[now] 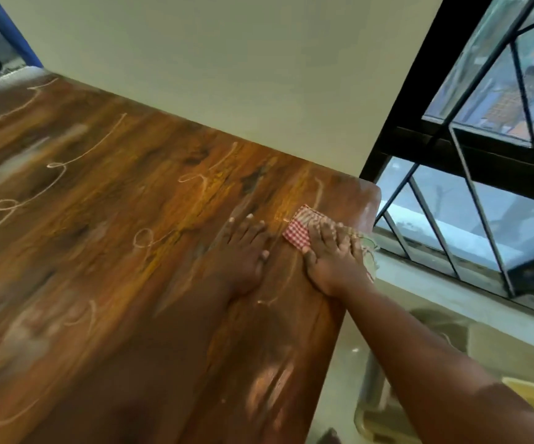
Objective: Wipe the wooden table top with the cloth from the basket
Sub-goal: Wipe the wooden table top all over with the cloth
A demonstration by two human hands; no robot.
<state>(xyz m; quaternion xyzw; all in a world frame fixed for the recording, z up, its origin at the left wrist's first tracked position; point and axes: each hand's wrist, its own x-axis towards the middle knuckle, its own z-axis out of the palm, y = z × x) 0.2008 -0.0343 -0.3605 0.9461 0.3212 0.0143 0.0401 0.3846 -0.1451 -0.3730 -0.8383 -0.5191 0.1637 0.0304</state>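
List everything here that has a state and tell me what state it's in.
cloth: lying flat near the table's far right corner, pinned under the right hand
right hand: fingers straight, pressing the cloth
left hand: flat on bare wood beside the cloth
wooden table top: marked with pale looping scribbles
window: barred

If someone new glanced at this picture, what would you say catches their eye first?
Probably the red-checked cloth, pressed flat under the right hand near the far right corner of the wooden table top. The left hand rests flat on the wood beside it. Pale looping chalk-like marks scattered across the dark grain stand out next.
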